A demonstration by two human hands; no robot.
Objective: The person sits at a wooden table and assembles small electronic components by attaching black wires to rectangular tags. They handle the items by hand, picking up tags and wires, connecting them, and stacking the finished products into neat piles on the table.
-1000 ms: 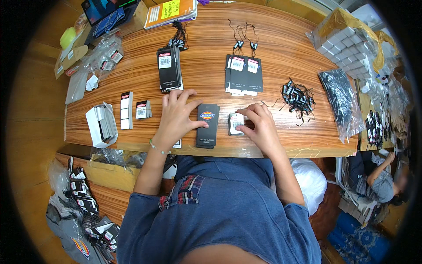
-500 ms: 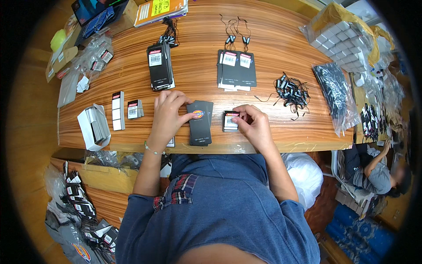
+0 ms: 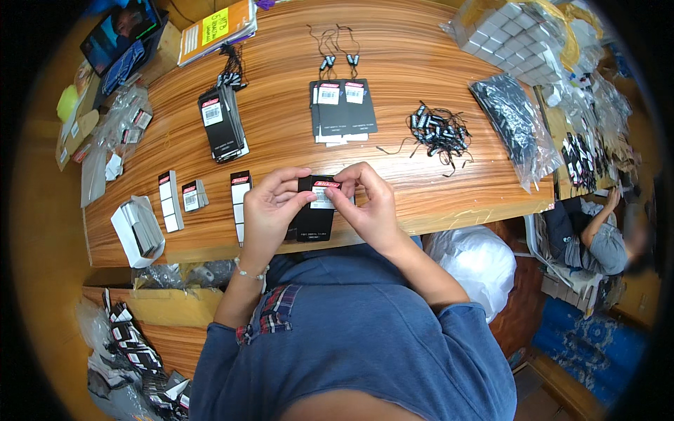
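Observation:
Close to the table's front edge, a black hang tag [image 3: 314,228] lies under both my hands. Across its upper part sits a small white barcode label with a red band [image 3: 324,201]; I cannot tell whether it is stuck down or loose. My left hand [image 3: 274,205] pinches the left edges of tag and label, its thumb on the label. From the other side my right hand [image 3: 370,210] has its thumb pressed on the label and its fingers curled at the top corner. Just beside my left hand stands a column of white labels [image 3: 240,203].
Farther back are a stack of black tags with strings [image 3: 223,126], paired tags [image 3: 344,112], a heap of black cords [image 3: 440,133] and a plastic bag [image 3: 516,130]. A white box of cards [image 3: 138,231] is at left. Another person [image 3: 607,238] sits at right.
My right hand has moved left from the small label stack to the hang tag. The tag now shows its label side instead of its logo side. The view has shifted slightly.

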